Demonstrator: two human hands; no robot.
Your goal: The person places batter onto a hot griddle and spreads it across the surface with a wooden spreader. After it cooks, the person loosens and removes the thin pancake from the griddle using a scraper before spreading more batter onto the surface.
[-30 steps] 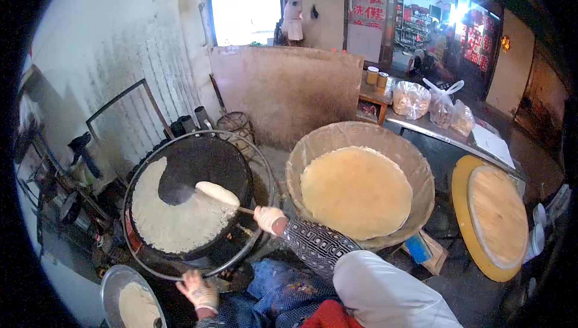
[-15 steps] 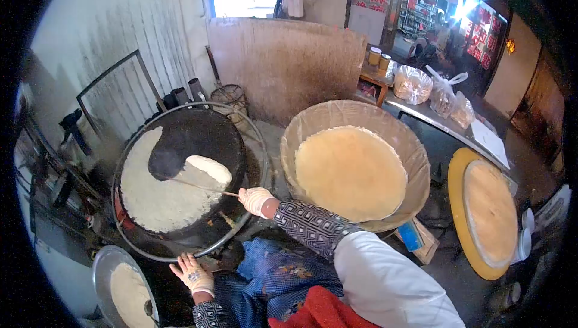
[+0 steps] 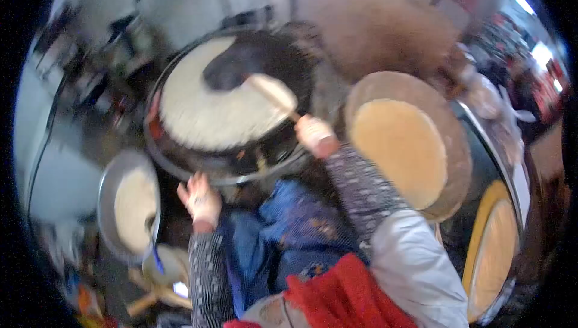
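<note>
My right hand [image 3: 316, 135] is closed around the handle of a wooden batter spreader [image 3: 284, 107], held over the front right of a round black griddle [image 3: 274, 51]. Pale batter [image 3: 198, 111] covers the griddle's left and front in a broad curved band, with a thicker whitish mound beneath the spreader. The dark middle and far right surface is bare. The spreader's far end is blurred. My left hand [image 3: 201, 200], fingers spread and holding nothing, is by the griddle's front metal rim [image 3: 241, 179]; I cannot tell whether the fingertips touch it.
A metal basin [image 3: 107, 207] of batter, with a ladle-like tool in it, stands at left. At right is a deep lined basket [image 3: 454, 165] with a stack of tan flat rounds. Farther right lies a yellow round board [image 3: 481, 231] bearing more. Plastic bags [image 3: 481, 96] sit behind.
My view has swung down and left, so the griddle appears higher and farther right. My left hand's fingers are spread wider near the rim. My right hand keeps hold of the spreader.
</note>
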